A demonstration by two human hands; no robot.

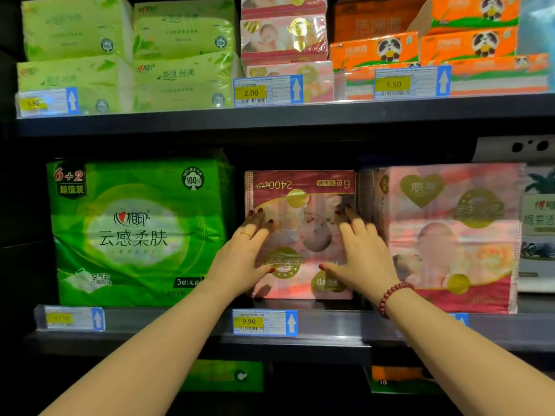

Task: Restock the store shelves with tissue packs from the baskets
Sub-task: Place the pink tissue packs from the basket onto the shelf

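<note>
Spread flat, left grip point(249, 250) & right grip point(360, 253) press on the pink tissue pack point(300, 232) (print upside down), on the lower shelf point(330, 325) btwn green multipack point(135, 232) and bigger pink pack point(450, 235), close either side. 9.90 tag point(264, 322) below.

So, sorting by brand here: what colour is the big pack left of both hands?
The big pack is bright green with a white oval centre; head view.

Upper shelf point(300, 115): four light-green tissue packs point(75, 28), upper left; three pink tissue packs point(282, 37) stacked, upper centre; orange panda packs point(375, 51), count uncertain. Lower shelf point(330, 328): four large multipacks point(135, 232), the rightmost cut off. Price tags point(264, 91): six, three per shelf. Hands: two, left hand point(243, 253) and right hand point(363, 256).
</note>
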